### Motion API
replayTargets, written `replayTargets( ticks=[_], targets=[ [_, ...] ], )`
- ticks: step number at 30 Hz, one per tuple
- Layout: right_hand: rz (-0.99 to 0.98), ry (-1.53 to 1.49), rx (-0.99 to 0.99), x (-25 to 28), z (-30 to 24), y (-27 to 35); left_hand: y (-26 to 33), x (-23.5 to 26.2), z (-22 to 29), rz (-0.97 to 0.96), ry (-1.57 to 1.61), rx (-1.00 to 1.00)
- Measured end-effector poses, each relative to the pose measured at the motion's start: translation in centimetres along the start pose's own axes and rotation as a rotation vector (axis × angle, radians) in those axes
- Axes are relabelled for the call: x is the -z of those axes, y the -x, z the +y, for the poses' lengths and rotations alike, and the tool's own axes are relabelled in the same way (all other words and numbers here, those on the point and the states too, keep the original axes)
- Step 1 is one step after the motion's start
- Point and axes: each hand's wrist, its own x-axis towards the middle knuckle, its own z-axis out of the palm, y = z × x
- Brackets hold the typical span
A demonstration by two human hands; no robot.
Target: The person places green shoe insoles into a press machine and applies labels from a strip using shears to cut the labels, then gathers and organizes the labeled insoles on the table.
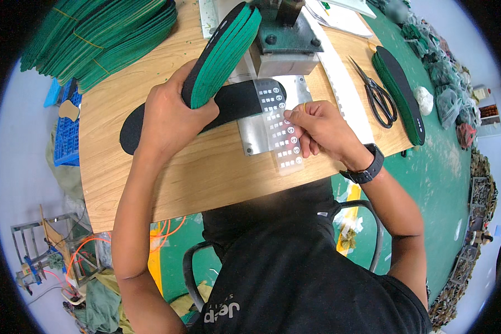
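Note:
My left hand [170,114] grips a stack of green-and-black insoles [222,53], held up on edge over the wooden table [167,178]. Under it a single black insole [236,100] lies flat, its toe end on the metal plate [256,133] of a press machine [286,39]. My right hand [317,125] pinches a clear strip of small label stickers [281,131] that lies across the insole's toe and the plate. A black watch sits on my right wrist.
Bundles of green insoles [100,39] are piled at the table's back left. Black scissors [376,94] and another insole stack [401,92] lie at the right. A blue crate [67,133] stands left of the table, and bags of scraps line the green floor at the right.

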Motion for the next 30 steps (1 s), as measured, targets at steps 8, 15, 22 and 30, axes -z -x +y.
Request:
replayTargets(
  ticks=[8,15,22,30],
  targets=[
    [0.013,-0.026,0.016,-0.1,0.2,0.2,0.0,-0.7,-0.6,0.026,-0.061,-0.038],
    [0.017,0.013,0.194,0.0,0.8,0.1,0.4,-0.2,0.8,-0.116,-0.251,0.051],
    [0.333,0.785,0.403,5.5,-1.0,2.2,1.5,3.4,-1.8,-0.323,-0.075,0.031],
    [0.844,1.042,0.302,27.4,-1.6,4.2,-1.5,6.2,-3.7,-0.669,-0.169,0.233]
  ],
)
